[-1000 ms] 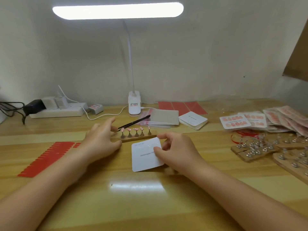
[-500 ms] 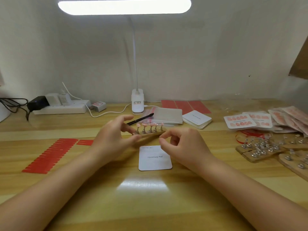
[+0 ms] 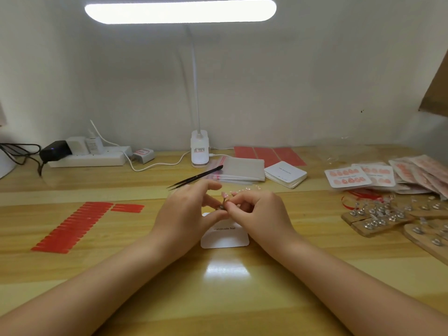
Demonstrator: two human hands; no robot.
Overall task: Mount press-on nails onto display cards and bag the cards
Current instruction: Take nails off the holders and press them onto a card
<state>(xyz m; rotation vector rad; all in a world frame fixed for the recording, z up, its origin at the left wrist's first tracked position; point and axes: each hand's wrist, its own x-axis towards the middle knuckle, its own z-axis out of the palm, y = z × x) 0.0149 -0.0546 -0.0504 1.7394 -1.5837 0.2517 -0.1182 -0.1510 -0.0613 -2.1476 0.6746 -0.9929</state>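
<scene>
My left hand (image 3: 184,214) grips a small wooden nail stand (image 3: 221,206) lifted above the table; only its near end, a metal stud and a pink nail (image 3: 224,195) show between my fingers. Black tweezers (image 3: 196,177) stick out from the same hand toward the back. My right hand (image 3: 259,212) meets it from the right and pinches at the pink nail on the stand. A white display card (image 3: 225,238) printed "Handmade Nail" lies flat on the table under both hands, partly covered by them.
Red adhesive tabs (image 3: 72,226) lie in a row at the left. Behind are a lamp base (image 3: 200,151), clear bags (image 3: 242,169), a stack of blank cards (image 3: 286,174) and a power strip (image 3: 89,158). Bagged nail cards (image 3: 349,177) and wooden stands (image 3: 378,219) fill the right.
The nail stand left the table and rose in my left hand. My right hand let go of the card and came up to the stand; both hands now meet above the card.
</scene>
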